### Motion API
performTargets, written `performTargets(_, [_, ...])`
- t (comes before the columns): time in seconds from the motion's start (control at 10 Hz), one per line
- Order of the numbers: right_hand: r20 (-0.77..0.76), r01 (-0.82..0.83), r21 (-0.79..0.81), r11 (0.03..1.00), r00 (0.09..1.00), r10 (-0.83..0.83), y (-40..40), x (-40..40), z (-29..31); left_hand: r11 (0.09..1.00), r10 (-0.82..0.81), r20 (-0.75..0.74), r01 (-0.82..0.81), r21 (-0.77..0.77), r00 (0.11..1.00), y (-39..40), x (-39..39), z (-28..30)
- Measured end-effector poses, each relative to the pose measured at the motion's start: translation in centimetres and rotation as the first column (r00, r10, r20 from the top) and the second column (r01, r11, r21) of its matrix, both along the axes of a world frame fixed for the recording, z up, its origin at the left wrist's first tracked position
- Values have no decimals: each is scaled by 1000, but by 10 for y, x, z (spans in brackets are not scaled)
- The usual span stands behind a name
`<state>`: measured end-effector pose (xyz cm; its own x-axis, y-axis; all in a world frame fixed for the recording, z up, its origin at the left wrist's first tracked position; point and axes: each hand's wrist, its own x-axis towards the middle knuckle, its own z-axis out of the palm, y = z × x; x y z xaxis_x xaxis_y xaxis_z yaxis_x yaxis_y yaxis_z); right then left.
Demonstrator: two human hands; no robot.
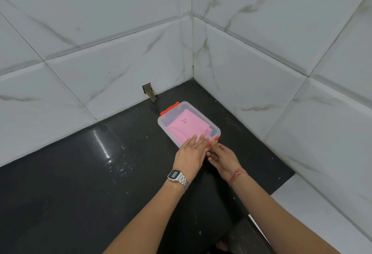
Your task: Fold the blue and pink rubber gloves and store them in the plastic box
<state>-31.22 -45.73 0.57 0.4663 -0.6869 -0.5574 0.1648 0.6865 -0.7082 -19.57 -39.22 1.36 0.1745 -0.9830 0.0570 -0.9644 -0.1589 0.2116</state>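
Observation:
A clear plastic box with orange latches stands on the black counter near the wall corner. A folded pink glove lies inside it and shows through the clear top. No blue glove can be seen. My left hand, with a metal watch on the wrist, lies flat with its fingers spread on the box's near end, over the pink glove. My right hand is beside it, thumb and forefinger curled around the near orange latch. The far orange latch hangs untouched.
The black counter runs left and toward me. White marble-look tiled walls meet in a corner just behind the box. A small broken hole sits at the wall's base. A white ledge borders the counter's right side.

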Motion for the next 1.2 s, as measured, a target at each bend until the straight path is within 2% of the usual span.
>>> performTargets(0.1, [-25,17,-6,1000,1000,-17,-4,2,2,999,-1,-12,1,33,1000,-7,3,3])
performTargets(0.2, [-61,13,-16,1000,998,-14,-9,4,3,995,-22,64,16,100,998,-15,5,6])
performTargets(0.3, [-80,13,-20,1000,997,-14,-15,4,3,994,28,131,-42,101,991,-19,2,7])
performTargets(0.6, [-91,7,-1,1000,996,-7,-31,3,10,987,56,-1,-56,150,998,-36,0,15])
performTargets(0.9, [-144,-1,-35,999,990,-4,-45,2,14,979,1,6,-2,206,1000,-52,3,22])
performTargets(1.2, [-155,-54,0,999,986,53,-21,8,5,996,-55,-131,64,65,990,-24,17,6])
